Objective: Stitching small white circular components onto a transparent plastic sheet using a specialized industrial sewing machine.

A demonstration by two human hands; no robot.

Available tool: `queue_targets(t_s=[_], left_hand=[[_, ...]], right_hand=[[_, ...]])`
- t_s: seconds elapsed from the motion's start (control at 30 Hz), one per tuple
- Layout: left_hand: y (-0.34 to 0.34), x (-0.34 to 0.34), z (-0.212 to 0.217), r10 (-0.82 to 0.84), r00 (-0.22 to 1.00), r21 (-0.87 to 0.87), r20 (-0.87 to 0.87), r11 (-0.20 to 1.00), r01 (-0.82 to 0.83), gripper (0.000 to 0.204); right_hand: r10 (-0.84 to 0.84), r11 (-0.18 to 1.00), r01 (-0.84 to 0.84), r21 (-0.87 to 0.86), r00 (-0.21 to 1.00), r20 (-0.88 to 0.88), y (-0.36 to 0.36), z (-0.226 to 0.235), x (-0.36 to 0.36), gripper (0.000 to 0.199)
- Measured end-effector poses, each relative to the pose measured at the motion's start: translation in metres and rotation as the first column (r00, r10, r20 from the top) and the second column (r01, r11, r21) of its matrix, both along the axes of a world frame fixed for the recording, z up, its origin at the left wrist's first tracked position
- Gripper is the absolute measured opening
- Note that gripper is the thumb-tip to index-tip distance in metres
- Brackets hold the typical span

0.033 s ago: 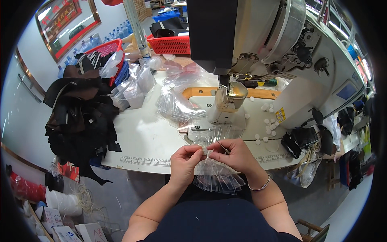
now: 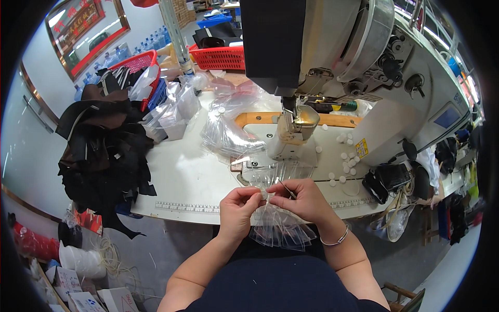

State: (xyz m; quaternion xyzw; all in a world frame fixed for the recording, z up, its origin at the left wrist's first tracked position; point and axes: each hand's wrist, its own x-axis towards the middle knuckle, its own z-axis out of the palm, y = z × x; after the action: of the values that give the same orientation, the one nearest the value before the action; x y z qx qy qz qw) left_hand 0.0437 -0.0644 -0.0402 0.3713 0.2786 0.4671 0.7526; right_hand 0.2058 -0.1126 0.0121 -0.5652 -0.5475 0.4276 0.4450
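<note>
My left hand [image 2: 236, 208] and my right hand [image 2: 306, 200] meet at the front edge of the white table [image 2: 182, 177]. Their fingertips pinch a small white round piece [image 2: 263, 194] between them. My right hand also holds a thin metal tool [image 2: 286, 188] that points up and to the left. A stack of small clear plastic bags [image 2: 280, 231] lies under both hands and hangs over the table edge toward my lap. Just beyond my hands stands the post [image 2: 293, 130] of a large sewing machine [image 2: 332, 57].
Several loose white round pieces [image 2: 344, 169] lie to the right of the post. More clear bags [image 2: 228, 132] are heaped to its left. A pile of black material [image 2: 104, 151] covers the table's left end. Red baskets [image 2: 218, 57] stand at the back.
</note>
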Motion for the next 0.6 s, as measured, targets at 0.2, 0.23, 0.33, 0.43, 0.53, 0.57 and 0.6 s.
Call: queue_targets(t_s=[0.2,0.23,0.33,0.43,0.53,0.57,0.6], left_hand=[[-0.0033,0.0027,-0.001,0.045,0.998,0.009,0.039,0.999,-0.046,0.012],[-0.0037,0.0035,-0.0021,0.057,0.997,0.004,0.051,0.998,-0.057,0.012],[-0.0045,0.0049,-0.0037,0.081,0.995,0.009,0.062,0.997,-0.082,0.012],[-0.0053,0.0067,-0.0059,0.114,0.991,0.04,0.073,0.992,-0.117,0.016],[-0.0047,0.0085,-0.0046,0.139,0.985,0.05,0.103,0.988,-0.145,0.021],[-0.0041,0.009,-0.0036,0.145,0.982,0.041,0.123,0.988,-0.151,0.023],[-0.0033,0.009,-0.0033,0.145,0.982,0.045,0.124,0.987,-0.152,0.023]], right_hand=[[0.003,1.0,-0.003,-0.005,0.999,-0.042,-0.0003,-0.0007,0.0002,0.018],[0.008,1.0,-0.008,0.0,0.999,-0.043,0.0001,-0.0015,0.0004,0.018],[0.003,1.0,-0.004,-0.016,0.998,-0.068,0.0009,-0.0018,-0.0006,0.019],[0.012,1.0,-0.014,-0.022,0.996,-0.093,0.0023,-0.0038,-0.0003,0.019],[0.009,0.999,-0.013,-0.039,0.995,-0.096,0.0041,-0.0053,0.0003,0.019],[0.01,0.999,-0.013,-0.036,0.995,-0.095,0.0044,-0.0053,0.0001,0.019],[0.01,1.0,-0.013,-0.024,0.996,-0.094,0.0047,-0.0055,-0.0007,0.018]])
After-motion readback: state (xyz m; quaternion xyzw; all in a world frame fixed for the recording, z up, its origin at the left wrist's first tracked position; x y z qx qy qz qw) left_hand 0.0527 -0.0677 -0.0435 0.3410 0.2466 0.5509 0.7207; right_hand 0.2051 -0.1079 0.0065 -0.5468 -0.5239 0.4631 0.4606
